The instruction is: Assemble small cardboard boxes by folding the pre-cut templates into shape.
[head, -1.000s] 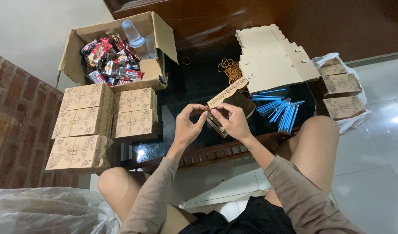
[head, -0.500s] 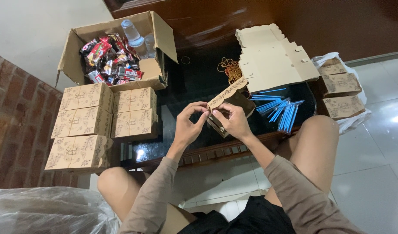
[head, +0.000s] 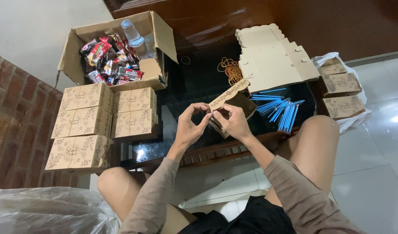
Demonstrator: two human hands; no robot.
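A small brown patterned cardboard box (head: 234, 99), half folded with a scalloped flap sticking up, is held over the dark glass table (head: 194, 82). My left hand (head: 191, 125) pinches its near-left corner. My right hand (head: 234, 122) grips the box from the right, fingers curled over its side. Both hands meet at the flap's lower end. The box's underside is hidden behind my fingers.
Several finished patterned boxes (head: 101, 113) are stacked at left. An open carton (head: 114, 50) holds snack packets and water bottles. Flat unfolded boxes (head: 272, 58), rubber bands (head: 228, 69) and blue straws (head: 279, 108) lie on the table. More boxes (head: 341, 89) sit in a bag at right.
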